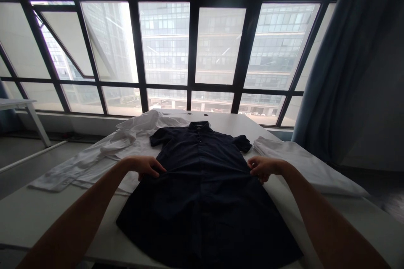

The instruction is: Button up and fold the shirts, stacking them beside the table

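A dark navy short-sleeved shirt (202, 189) lies spread front up on a white table (28, 214), its collar at the far end and its hem towards me. My left hand (147, 167) pinches the shirt's left side edge at about waist height. On the opposite side edge, at the same level, my right hand (263, 167) grips the cloth between thumb and fingers. A slight crease runs across the shirt between the two hands. The buttons run down the middle, and the lower front is too dark to make out in detail.
Rumpled white shirts (116, 147) lie along the table's left side. A folded white cloth (303, 164) rests on the right. Behind the table are large windows (164, 46), with a blue curtain (331, 63) at the right and another white table (15, 103) at the left.
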Available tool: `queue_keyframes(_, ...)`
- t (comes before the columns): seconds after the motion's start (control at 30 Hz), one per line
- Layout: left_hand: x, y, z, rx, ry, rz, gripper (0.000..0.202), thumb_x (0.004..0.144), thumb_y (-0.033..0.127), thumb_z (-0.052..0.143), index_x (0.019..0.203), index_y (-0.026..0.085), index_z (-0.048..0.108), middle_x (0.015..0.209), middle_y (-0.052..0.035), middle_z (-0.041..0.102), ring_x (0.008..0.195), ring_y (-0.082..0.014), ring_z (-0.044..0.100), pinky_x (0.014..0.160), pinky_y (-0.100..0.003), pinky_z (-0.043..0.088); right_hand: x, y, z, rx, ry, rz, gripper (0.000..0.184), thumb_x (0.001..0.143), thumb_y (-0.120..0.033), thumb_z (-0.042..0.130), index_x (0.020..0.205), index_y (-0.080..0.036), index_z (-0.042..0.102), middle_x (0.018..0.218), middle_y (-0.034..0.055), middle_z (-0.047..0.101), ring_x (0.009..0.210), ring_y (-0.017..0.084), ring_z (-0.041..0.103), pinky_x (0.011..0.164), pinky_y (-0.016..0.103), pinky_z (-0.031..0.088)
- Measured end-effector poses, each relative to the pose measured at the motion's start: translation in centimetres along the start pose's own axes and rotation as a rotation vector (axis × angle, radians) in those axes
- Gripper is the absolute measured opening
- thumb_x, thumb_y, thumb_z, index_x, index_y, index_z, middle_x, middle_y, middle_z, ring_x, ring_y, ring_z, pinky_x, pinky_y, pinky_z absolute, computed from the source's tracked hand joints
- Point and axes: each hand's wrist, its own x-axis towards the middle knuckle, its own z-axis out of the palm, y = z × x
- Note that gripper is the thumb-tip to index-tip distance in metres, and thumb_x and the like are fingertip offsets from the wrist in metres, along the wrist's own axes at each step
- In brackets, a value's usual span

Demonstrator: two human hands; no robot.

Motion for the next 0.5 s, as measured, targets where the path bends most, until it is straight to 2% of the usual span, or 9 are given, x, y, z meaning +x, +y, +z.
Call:
queue_keyframes(0.13,-0.2,0.5,0.4,-0.057,-0.119,0.013,0.070,0.063,0.046,0.081,0.128,0.025,0.065,0.067,0.0002,0.064,0.050,-0.0146,0.054,0.042,-0.025,0.048,-0.3,-0.5,0.2,-0.101,-0.033,0.131,0.024,0.076,-0.011,0.068,0.077,-0.017,0.045,0.058,-0.0022,0.057,0.055,0.016,0.067,0.050,0.021,0.054)
queue_keyframes(0.23,0.0,0.2,0.4,-0.060,-0.196,-0.010,0.073,0.064,0.053,0.080,0.128,0.022,0.065,0.064,-0.0023,0.066,0.050,-0.0179,0.058,0.044,-0.027,0.048,0.1,-0.6,0.6,-0.168,-0.052,0.186,0.025,0.075,-0.012,0.070,0.075,-0.017,0.045,0.056,-0.0015,0.058,0.054,0.016,0.067,0.046,0.019,0.051)
queue_keyframes(0.3,0.3,-0.5,0.2,-0.068,-0.163,-0.028,0.074,0.068,0.063,0.073,0.126,0.019,0.065,0.058,-0.0024,0.063,0.050,-0.0189,0.059,0.045,-0.026,0.047,0.4,-0.5,0.7,-0.191,-0.059,0.188,0.028,0.076,-0.018,0.074,0.075,-0.017,0.046,0.057,-0.0008,0.059,0.055,0.017,0.067,0.046,0.019,0.050)
queue_keyframes(0.37,1.1,-1.5,-0.2,-0.084,0.016,-0.048,0.074,0.074,0.073,0.061,0.119,0.015,0.066,0.052,-0.0006,0.057,0.048,-0.0172,0.057,0.045,-0.024,0.045,0.8,-0.2,0.6,-0.206,-0.023,0.175,0.031,0.077,-0.028,0.076,0.077,-0.017,0.047,0.059,0.0001,0.061,0.056,0.017,0.067,0.046,0.019,0.049)
queue_keyframes(0.47,2.8,-3.4,-1.0,-0.024,0.434,-0.081,0.069,0.079,0.077,0.048,0.096,0.012,0.066,0.051,0.0017,0.050,0.044,-0.0136,0.052,0.044,-0.022,0.040,1.6,0.2,0.3,-0.213,0.121,0.114,0.033,0.083,-0.041,0.071,0.081,-0.017,0.048,0.063,0.0007,0.062,0.055,0.014,0.064,0.045,0.019,0.047)
queue_keyframes(0.5,3.5,-4.0,-1.4,0.007,0.539,-0.094,0.066,0.080,0.076,0.048,0.089,0.013,0.064,0.053,0.0013,0.050,0.045,-0.0132,0.053,0.044,-0.022,0.039,1.9,0.4,0.2,-0.207,0.166,0.088,0.033,0.084,-0.044,0.069,0.083,-0.017,0.049,0.064,0.0005,0.061,0.054,0.013,0.063,0.045,0.018,0.046)
